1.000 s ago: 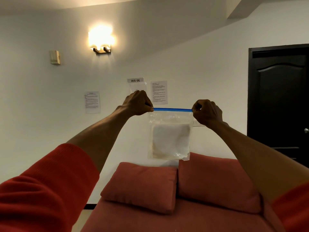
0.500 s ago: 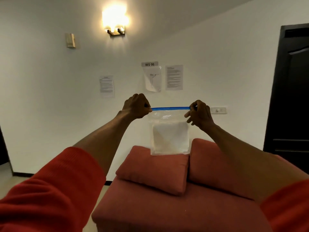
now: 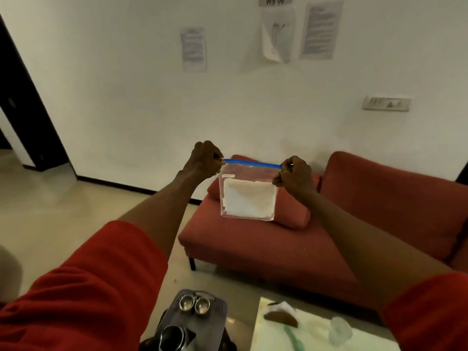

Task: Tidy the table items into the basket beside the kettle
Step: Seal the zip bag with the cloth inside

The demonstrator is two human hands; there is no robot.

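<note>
I hold a clear zip bag (image 3: pixel 248 196) with a blue seal strip and a folded white cloth inside, up in front of me over the red sofa. My left hand (image 3: pixel 203 160) pinches the left end of the strip and my right hand (image 3: pixel 295 176) pinches the right end. Low in the view, a grey perforated basket (image 3: pixel 217 307) holds two small steel cups (image 3: pixel 194 304). A dark kettle (image 3: pixel 174 335) stands just in front of it. On the table's pale mat (image 3: pixel 314 330) lie a brown holder with white tissue (image 3: pixel 281 314), a green stick (image 3: pixel 293 338) and a clear plastic cup (image 3: pixel 340 331).
A red sofa (image 3: pixel 278 244) with cushions stands beyond the table against the white wall. Papers (image 3: pixel 276 34) hang on the wall and a switch plate (image 3: pixel 386 103) is at the right. A dark doorway (image 3: pixel 22 102) opens at the left over a beige floor.
My view has tilted down: the lamp and the right door have left the frame, and the basket, kettle and table have come in. Both hands keep the bag by its strip.
</note>
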